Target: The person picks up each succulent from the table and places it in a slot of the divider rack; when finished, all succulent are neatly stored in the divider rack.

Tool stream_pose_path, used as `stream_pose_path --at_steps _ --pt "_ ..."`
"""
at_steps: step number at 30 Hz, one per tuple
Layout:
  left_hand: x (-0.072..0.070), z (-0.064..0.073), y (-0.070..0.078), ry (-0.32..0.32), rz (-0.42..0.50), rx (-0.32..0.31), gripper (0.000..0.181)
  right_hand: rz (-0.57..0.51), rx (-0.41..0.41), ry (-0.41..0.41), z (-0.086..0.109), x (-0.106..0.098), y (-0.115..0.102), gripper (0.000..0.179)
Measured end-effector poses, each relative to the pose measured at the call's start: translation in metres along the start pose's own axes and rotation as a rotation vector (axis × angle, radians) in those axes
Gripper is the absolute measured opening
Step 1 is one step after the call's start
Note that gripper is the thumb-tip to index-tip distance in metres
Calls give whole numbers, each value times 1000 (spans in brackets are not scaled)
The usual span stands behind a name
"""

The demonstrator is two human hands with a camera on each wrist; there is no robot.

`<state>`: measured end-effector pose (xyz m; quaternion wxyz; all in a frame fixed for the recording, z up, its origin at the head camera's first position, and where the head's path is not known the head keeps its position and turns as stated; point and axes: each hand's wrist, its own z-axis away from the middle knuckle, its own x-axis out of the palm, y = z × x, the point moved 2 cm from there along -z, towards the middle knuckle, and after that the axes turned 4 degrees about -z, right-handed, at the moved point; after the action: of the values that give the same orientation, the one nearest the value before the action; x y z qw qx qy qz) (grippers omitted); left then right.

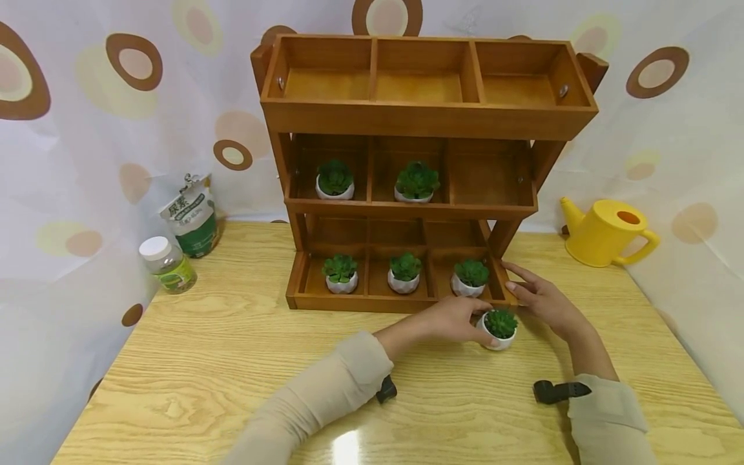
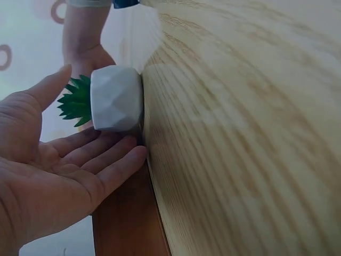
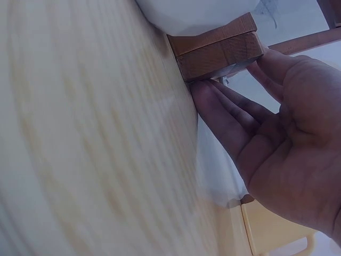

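A small succulent in a white faceted pot [image 1: 497, 329] stands on the table, just in front of the right corner of a wooden shelf [image 1: 401, 302]. My left hand [image 1: 456, 320] is around this pot. In the left wrist view its fingers [image 2: 114, 160] extend straight along the pot's side, while the thumb is spread away near the green leaves. Against the outer right side of the shelf's bottom tier rests my right hand [image 1: 546, 303]. In the right wrist view, the fingers and thumb of that hand touch the wooden end [image 3: 221, 56].
Three potted succulents, one of them here [image 1: 403, 272], fill the bottom tier; two more, including this succulent [image 1: 417, 182], sit in the middle tier. A yellow watering can [image 1: 601, 232] is at the right; a lidded jar [image 1: 168, 266] and a green-white bag [image 1: 194, 219] are at the left.
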<state>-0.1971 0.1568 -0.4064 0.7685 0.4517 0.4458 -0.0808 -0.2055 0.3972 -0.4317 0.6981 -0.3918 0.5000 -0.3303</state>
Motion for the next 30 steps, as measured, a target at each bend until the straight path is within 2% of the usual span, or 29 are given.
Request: stream_pose_path --at_steps 12,17,30 --pt "7 -10 3 26 26 39 70 -2 -16 -9 -2 0 -2 66" --pt "10 -13 4 14 44 60 67 5 -18 -5 -1 -1 -3 66" --pt "19 -18 12 -31 -43 4 70 16 -20 1 0 -1 -2 66"
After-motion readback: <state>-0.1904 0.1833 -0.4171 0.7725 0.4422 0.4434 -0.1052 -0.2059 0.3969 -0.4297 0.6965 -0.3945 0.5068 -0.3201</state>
